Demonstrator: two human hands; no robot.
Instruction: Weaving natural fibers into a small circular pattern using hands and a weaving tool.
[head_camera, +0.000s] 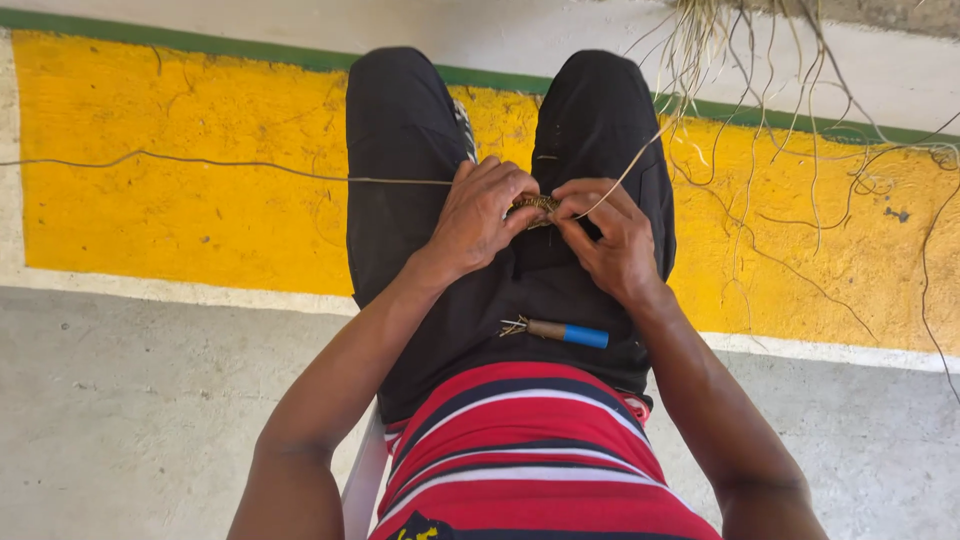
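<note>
Head view: person seated, looking down at own lap. Black shorts (520, 270), red striped shirt (525, 450).

Left hand (478, 218) and right hand (612, 238) meet over the lap, between the thighs. Both are closed in a pinch on a small woven fibre piece (535, 205), brownish, coiled or braided; too small to tell the weave. Left fingers wrap it from the left, right fingertips (575, 205) press it from the right. Hands nearly touching each other across the piece.

A pale fibre strand (640, 155) runs from the right hand's fingers up and right toward a loose bundle of dry fibres (700, 40) hanging at top of frame. More stray fibres trail over the floor at right.

A long thin strand (200, 162) stretches left from the left hand across the yellow painted band (180, 200) on the floor.

Small tool with brown shaft and blue handle (556, 331) lies on the lap, just below the hands, untouched.

Grey concrete floor (130, 400) on both sides; green stripe (200, 38) edges the yellow band.
</note>
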